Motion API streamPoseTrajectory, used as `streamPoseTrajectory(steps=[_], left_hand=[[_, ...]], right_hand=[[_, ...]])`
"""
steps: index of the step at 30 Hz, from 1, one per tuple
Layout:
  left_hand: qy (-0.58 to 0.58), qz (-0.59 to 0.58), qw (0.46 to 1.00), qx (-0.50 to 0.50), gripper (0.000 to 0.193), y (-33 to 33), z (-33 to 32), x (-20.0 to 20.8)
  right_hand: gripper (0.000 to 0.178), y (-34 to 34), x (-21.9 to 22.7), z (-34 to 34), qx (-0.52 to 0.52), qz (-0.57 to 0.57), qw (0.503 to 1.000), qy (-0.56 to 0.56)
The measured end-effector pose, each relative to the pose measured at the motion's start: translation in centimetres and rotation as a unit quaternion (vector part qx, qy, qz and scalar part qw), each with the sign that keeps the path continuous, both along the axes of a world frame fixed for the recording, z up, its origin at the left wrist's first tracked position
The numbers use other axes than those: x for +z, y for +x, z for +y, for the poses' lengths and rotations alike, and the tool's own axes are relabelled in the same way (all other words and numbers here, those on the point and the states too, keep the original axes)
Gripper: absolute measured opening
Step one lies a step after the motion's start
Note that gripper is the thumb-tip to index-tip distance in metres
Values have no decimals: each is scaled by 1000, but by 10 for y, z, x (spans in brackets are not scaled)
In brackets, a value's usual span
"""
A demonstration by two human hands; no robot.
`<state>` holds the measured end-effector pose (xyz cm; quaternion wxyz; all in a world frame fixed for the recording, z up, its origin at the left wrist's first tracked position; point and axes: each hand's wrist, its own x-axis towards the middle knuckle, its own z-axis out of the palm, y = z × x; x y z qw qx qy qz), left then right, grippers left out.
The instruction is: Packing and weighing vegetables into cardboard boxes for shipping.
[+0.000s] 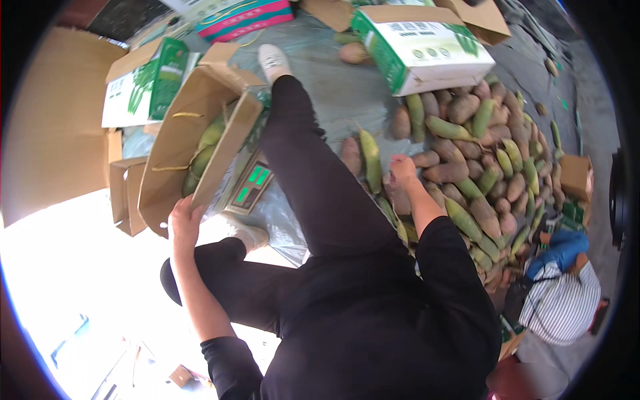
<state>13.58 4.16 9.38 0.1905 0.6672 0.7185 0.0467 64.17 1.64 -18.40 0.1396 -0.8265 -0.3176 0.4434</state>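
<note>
My left hand is closed on the near edge of an open cardboard box, which stands tilted and holds several long green radishes. My right hand, its fingers curled, is at the left edge of a large heap of green and brown radishes. Whatever those fingers hold, if anything, is hidden. A brownish radish shows just below that hand. To its left lie a yellow-green radish and a reddish-brown one. Beside the box is a scale with lit green displays.
Past the heap lies a white and green carton; another stands behind the open box. A pink and blue box is at the far edge. A person in a striped shirt crouches at right. Grey sheeting covers the ground.
</note>
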Motion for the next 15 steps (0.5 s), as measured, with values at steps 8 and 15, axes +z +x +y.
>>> streamPoseTrajectory(steps=[8, 15], left_hand=[[-11, -10, 999, 40, 30, 17, 5, 15], [-24, -29, 997, 63, 30, 16, 6, 19]], right_hand=[[63, -36, -34, 43, 134, -62, 988, 39], [67, -52, -38, 50, 109, -83, 990, 25]])
